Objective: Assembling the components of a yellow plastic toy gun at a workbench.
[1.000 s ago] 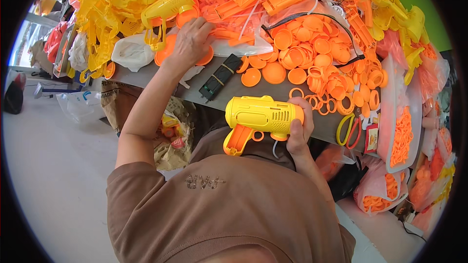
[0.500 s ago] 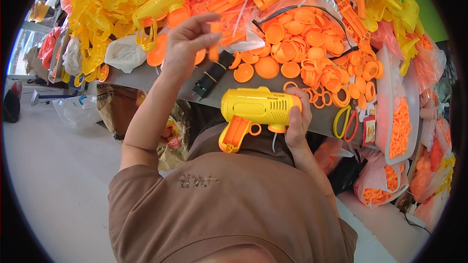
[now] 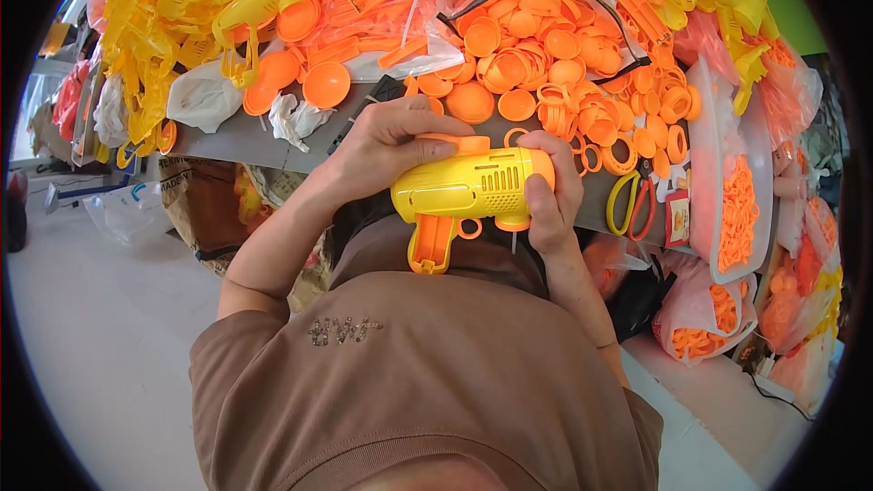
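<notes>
In front of my chest, a yellow toy gun [image 3: 455,189] is held sideways, with its orange-lined handle pointing down and an orange ring trigger beside it. My right hand [image 3: 553,200] is closed around its right end, where an orange round cap shows. My left hand [image 3: 377,150] pinches a narrow orange plastic piece [image 3: 466,143] against the gun's top edge. The fingertips of the left hand touch the top of the shell. Whether the orange piece sits in a slot cannot be seen.
Orange half-domes [image 3: 523,64] and rings [image 3: 620,156] lie heaped on the table, with yellow parts [image 3: 155,45] piled at the left. Scissors [image 3: 631,205] lie by a clear tub [image 3: 768,209] of small orange parts. A dark tool [image 3: 364,111] is partly behind my left hand. A paper bag [image 3: 195,209] stands below.
My left hand has come down and right from above the table, bringing the orange piece onto the gun's top. The right hand still grips the gun, which has shifted slightly left in view.
</notes>
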Available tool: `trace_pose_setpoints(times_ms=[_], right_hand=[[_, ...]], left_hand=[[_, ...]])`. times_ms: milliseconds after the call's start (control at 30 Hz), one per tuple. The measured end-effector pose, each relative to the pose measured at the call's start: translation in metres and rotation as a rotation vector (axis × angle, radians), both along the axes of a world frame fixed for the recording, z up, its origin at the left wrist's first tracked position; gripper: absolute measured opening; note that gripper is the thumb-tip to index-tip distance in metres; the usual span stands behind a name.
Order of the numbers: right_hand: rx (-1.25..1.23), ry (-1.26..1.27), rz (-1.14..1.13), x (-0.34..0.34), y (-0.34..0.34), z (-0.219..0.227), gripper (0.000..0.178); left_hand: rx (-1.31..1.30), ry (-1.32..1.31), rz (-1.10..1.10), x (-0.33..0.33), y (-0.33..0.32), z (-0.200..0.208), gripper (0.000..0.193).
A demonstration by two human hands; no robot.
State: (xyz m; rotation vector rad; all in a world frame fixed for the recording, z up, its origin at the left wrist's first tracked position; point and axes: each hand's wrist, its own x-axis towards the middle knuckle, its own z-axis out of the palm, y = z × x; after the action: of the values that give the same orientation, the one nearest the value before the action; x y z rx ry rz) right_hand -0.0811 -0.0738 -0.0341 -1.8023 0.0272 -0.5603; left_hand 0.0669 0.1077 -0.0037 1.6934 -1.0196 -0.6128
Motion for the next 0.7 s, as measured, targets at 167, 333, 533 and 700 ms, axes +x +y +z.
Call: trace_pose_setpoints(times_ms=[167, 333, 533, 700], right_hand=[[-0.050, -0.063, -0.030, 0.003, 0.006, 0.005, 0.039], [-0.015, -0.031, -0.012, 0.001, 0.010, 0.005, 0.039], [-0.025, -0.126, 0.020, 0.006, 0.012, 0.004, 0.033], [-0.042, -0.054, -0.020, 0.004, 0.017, 0.007, 0.038]], left_hand=[[-0.002, -0.552, -0.068, 0.001, 0.002, 0.000, 0.026], [-0.002, -0.322, -0.194, 0.008, 0.010, -0.002, 0.026], [-0.063, -0.103, -0.135, -0.008, 0.016, -0.002, 0.032], [-0.042, -0.317, -0.035, -0.036, 0.020, 0.007, 0.053]])
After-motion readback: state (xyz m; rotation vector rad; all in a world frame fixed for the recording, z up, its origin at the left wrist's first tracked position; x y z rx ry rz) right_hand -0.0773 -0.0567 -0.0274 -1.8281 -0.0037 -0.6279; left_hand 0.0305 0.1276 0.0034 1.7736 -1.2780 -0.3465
